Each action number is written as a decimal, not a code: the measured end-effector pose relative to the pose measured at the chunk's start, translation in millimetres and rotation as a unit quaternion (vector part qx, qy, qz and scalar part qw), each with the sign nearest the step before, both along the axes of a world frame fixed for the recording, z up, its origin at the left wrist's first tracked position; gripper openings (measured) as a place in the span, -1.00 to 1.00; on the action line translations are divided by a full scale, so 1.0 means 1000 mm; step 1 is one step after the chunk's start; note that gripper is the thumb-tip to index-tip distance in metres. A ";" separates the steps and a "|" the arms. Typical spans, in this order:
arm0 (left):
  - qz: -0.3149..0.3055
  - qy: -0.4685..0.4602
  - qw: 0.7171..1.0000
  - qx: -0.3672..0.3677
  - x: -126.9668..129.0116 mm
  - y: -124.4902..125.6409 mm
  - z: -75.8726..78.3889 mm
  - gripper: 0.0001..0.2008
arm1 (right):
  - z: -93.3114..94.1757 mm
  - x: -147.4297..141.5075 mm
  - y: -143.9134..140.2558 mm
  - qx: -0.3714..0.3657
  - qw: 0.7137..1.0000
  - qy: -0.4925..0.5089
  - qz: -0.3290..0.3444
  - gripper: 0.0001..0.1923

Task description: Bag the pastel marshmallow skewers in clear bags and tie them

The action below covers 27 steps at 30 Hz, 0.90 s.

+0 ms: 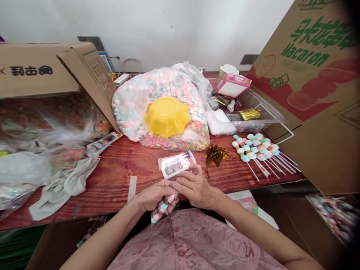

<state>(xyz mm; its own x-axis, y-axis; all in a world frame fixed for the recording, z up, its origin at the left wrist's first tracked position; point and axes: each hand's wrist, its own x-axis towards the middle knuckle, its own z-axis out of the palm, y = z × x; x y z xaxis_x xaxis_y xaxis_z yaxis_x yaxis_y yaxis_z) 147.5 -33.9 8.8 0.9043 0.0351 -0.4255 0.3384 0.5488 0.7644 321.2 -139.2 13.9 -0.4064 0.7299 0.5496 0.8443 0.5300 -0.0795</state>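
Close to my body, my left hand (156,195) is closed around a marshmallow skewer (159,212) in a clear wrapper, its pink, white and blue pieces pointing down to the left. My right hand (198,189) meets it at the skewer's upper end, fingers curled in; the exact grip there is hidden. Just beyond the hands lies a stack of printed clear bags (176,167). A loose pile of gold twist ties (216,154) sits to its right. Further right, several marshmallow skewers (255,147) on white sticks lie side by side.
A big bag of marshmallows (135,101) stands at the back, a yellow bowl (167,117) upside down on it. A clear tray (270,112) holds sticks and ties. Cardboard boxes (309,123) flank the table. A grey cloth (71,183) lies left.
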 end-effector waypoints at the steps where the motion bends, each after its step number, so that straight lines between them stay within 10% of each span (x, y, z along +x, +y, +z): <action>1: -0.021 -0.002 1.000 -0.012 -0.001 0.000 -0.001 -0.65 | -0.003 -0.001 -0.003 0.001 1.000 0.003 -0.004 -0.68; 4: -0.062 0.007 0.998 0.023 -0.002 -0.002 0.001 -0.57 | -0.011 -0.006 -0.009 -0.008 0.999 0.008 -0.033 -0.74; 7: -0.085 0.044 0.960 0.262 -0.003 -0.010 0.012 -0.62 | -0.017 -0.011 -0.012 -0.110 0.989 0.033 -0.098 -0.80; 10: -0.113 0.052 0.803 0.583 -0.001 -0.024 0.021 -0.77 | -0.018 -0.012 -0.011 -0.252 0.951 0.098 -0.147 -0.78; 13: -0.132 0.045 0.694 0.706 0.002 -0.030 0.020 -0.77 | -0.015 -0.001 -0.009 -0.294 0.931 0.144 -0.159 -0.73; 16: -0.050 0.023 0.740 0.670 0.006 -0.021 0.013 -0.74 | -0.009 0.027 -0.010 -0.194 0.946 0.140 -0.220 -0.80; 21: 0.116 0.083 0.939 0.311 0.015 -0.008 0.010 -0.69 | -0.019 0.068 -0.015 -0.096 0.934 -0.017 -0.344 -0.84; 27: 0.224 0.043 0.972 0.060 0.043 -0.017 0.014 -0.66 | -0.027 0.057 -0.013 -0.085 0.941 -0.068 -0.321 -0.83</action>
